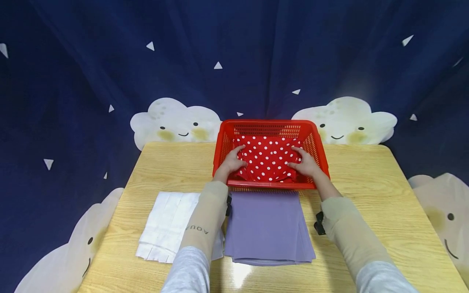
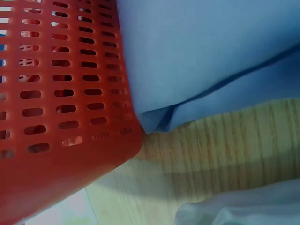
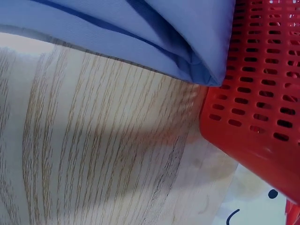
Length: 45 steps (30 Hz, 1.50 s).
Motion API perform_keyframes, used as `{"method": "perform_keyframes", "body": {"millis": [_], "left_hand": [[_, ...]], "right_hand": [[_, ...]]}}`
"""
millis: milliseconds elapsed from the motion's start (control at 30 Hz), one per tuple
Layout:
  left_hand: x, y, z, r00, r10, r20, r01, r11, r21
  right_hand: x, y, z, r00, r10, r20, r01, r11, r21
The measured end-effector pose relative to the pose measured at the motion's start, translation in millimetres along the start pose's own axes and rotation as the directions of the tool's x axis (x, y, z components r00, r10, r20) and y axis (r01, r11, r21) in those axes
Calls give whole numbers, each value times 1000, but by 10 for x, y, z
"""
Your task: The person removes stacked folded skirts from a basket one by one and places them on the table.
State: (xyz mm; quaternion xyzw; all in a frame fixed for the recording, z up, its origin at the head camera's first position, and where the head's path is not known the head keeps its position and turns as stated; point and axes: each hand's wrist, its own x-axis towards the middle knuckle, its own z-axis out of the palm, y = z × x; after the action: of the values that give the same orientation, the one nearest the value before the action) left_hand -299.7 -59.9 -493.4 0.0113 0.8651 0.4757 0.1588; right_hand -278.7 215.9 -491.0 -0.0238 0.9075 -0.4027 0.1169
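A red cloth with white dots point(image 1: 266, 158) lies inside a red plastic basket point(image 1: 271, 185) at the back of the table. On the cloth's left side rests my left hand point(image 1: 232, 162), thumb and fingers spread. My right hand point(image 1: 306, 164) touches its right side in much the same way, the two hands facing each other. Both reach in over the basket's front corners. Some of the fingers are hidden, and neither wrist view catches the hands; the basket's slotted wall point(image 2: 61, 89) fills the left part of the left wrist view.
A folded purple cloth point(image 1: 265, 228) lies flat right in front of the basket, its edge against the basket wall point(image 3: 253, 93). To its left is a white folded cloth point(image 1: 168, 221), partly under my left forearm. A dark blue curtain point(image 1: 256, 53) hangs behind the wooden table point(image 1: 373, 191).
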Motion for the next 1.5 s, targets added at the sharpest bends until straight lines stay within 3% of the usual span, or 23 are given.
{"method": "perform_keyframes", "body": {"millis": [200,433,633,900,1200,1500], "left_hand": [[-5,19,-17,999,42,-9,-42,999,-14],[-39,48,-66,997,73,-24,-72,997,8],[-131,209,-155,994,110,-17,-110,994,5],[-317,437,-200,989,137,-47,-138,990,-10],[-588,684,-137,975,200,-93,-201,979,-4],[-824,867,61,963,247,-110,-253,966,-46]], "right_hand": [[-14,-13,-28,1000,8,-4,-8,1000,19],[-62,-73,-69,999,-40,-9,40,999,17],[-148,-189,-166,999,-32,-26,33,999,43],[-312,-282,-344,994,-81,-78,87,993,76],[-626,-378,-595,993,-71,-96,80,992,93],[-971,-339,-829,984,-120,-134,130,989,65]]}}
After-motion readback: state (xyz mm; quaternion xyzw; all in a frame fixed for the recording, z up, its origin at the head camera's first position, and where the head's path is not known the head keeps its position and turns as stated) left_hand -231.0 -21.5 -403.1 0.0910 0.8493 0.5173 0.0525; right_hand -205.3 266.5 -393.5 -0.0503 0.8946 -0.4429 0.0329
